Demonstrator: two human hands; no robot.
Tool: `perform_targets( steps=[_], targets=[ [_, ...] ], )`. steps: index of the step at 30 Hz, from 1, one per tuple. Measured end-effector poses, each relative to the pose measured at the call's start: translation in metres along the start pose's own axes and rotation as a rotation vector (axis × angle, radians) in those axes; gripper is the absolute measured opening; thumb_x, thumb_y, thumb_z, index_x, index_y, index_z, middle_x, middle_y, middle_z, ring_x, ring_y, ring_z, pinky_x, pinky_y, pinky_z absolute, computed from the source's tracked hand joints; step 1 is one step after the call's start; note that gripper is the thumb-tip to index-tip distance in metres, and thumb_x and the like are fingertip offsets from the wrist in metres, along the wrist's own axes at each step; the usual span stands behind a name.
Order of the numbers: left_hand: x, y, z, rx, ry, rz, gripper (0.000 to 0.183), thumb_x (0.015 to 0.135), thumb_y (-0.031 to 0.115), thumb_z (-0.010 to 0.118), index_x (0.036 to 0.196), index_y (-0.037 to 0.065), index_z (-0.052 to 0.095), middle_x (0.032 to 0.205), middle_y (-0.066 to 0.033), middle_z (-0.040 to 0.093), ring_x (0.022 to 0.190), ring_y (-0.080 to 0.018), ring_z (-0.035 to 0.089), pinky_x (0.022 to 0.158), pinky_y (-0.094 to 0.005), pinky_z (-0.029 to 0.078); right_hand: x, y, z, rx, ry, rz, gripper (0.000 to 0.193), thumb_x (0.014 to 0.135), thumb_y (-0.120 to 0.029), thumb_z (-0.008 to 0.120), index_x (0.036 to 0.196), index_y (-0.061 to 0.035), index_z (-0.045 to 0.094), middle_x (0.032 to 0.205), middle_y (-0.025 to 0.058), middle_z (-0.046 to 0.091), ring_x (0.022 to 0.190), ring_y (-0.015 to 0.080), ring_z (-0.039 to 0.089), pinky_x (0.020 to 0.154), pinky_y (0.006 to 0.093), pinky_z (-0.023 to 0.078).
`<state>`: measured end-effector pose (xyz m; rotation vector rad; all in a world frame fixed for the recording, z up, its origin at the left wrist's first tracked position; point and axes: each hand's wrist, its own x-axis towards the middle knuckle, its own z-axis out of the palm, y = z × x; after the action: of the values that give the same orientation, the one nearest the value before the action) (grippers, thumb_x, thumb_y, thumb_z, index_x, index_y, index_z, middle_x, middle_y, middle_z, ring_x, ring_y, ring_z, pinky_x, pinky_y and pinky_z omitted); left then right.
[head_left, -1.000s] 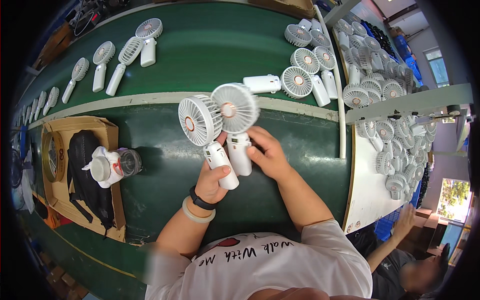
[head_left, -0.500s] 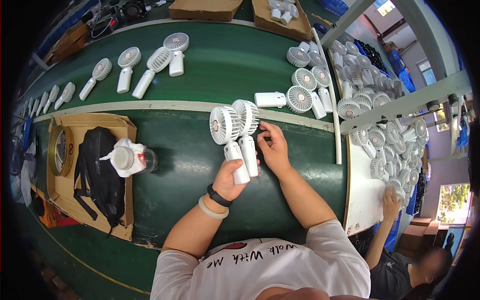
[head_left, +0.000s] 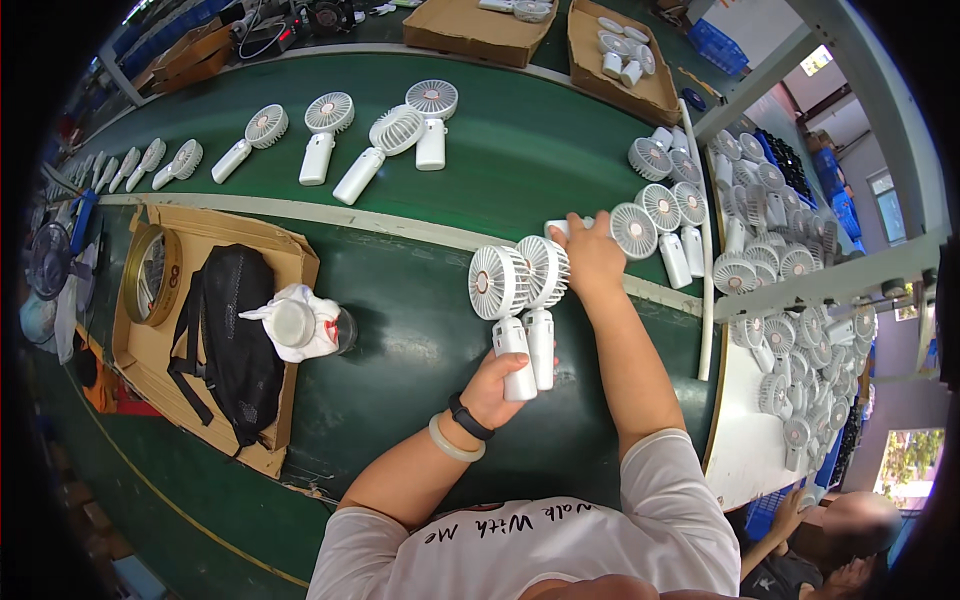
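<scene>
While the left hand (head_left: 497,388) clasps two fans (head_left: 518,288) by their handles (head_left: 514,362) (side by side) above the green bench (head_left: 400,390), the right hand (head_left: 592,255) reaches over a third fan (head_left: 634,231) lying on the belt (head_left: 510,150); contact's mostly hidden, so can't tell how firmly it's gripped.

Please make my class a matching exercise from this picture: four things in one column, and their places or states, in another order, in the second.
Things:
1. left hand
2. right hand
3. black bag
4. black band

Places or states:
A. lying in a cardboard box
B. at a white handle on the green belt
C. worn around the left wrist
D. holding two white fans

Right pairs: 1-D, 2-B, 3-A, 4-C.
</scene>
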<state>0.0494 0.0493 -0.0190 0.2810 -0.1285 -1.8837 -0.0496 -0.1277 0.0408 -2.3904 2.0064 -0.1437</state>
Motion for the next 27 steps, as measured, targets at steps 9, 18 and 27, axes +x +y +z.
perform_targets(
  steps=[9,18,27],
  targets=[
    [-0.003,0.001,0.002,-0.002,0.062,0.003,0.061,0.074,0.012,0.062,0.129,0.009,0.036,0.114,-0.0136,0.053,0.103,-0.0289,0.056,0.085,-0.045,0.047,0.02,0.013,0.022,0.156,0.226,-0.137,0.034,0.078,-0.023,0.065,0.103,-0.0037,0.054,0.117,0.0191,0.044,0.094,0.0359,0.055,0.078,0.0417,0.049],
    [-0.002,0.005,0.003,-0.178,-0.011,-0.011,0.059,0.073,0.021,0.06,0.126,0.005,0.041,0.115,-0.0142,0.053,0.102,-0.0265,0.056,0.087,-0.0442,0.045,-0.061,0.061,0.034,2.282,-0.551,0.229,0.042,0.087,-0.027,0.053,0.119,-0.0002,0.046,0.101,0.0156,0.06,0.08,0.0286,0.061,0.072,0.0376,0.051],
    [-0.001,0.004,0.001,-0.18,-0.059,0.007,0.06,0.075,0.022,0.062,0.128,0.004,0.04,0.118,-0.0137,0.054,0.103,-0.0263,0.057,0.087,-0.045,0.045,-0.114,0.06,0.027,2.639,-0.891,-0.043,0.053,0.092,-0.04,0.039,0.134,-0.0072,0.032,0.111,0.0166,0.053,0.076,0.0244,0.051,0.068,0.0352,0.043]
  ],
)
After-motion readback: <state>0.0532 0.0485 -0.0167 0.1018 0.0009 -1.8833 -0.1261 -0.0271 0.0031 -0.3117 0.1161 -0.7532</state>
